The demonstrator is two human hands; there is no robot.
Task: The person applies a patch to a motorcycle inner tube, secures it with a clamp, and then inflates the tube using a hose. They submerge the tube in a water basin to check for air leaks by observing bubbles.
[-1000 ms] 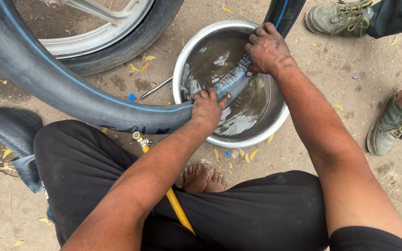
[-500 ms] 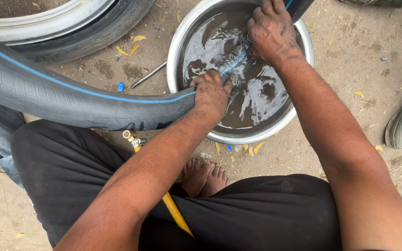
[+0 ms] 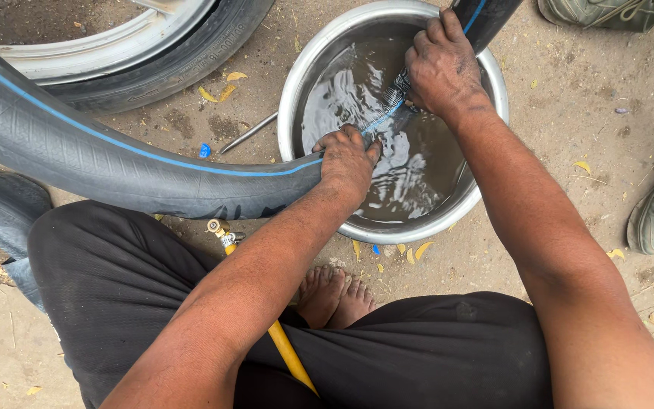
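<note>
Bare sandy ground (image 3: 569,113), strewn with yellow leaf scraps, carries a round shiny metal basin (image 3: 308,76) of murky water; a tyred wheel with a silver rim (image 3: 153,53) lies at the upper left. A thick black rubber inner tube with a thin blue line (image 3: 115,163) curves from the left into the basin, its middle pressed underwater. The left hand (image 3: 347,163) is closed around the tube at the basin's near rim. The right hand (image 3: 442,68) grips it at the far side, fingers curled tight.
</note>
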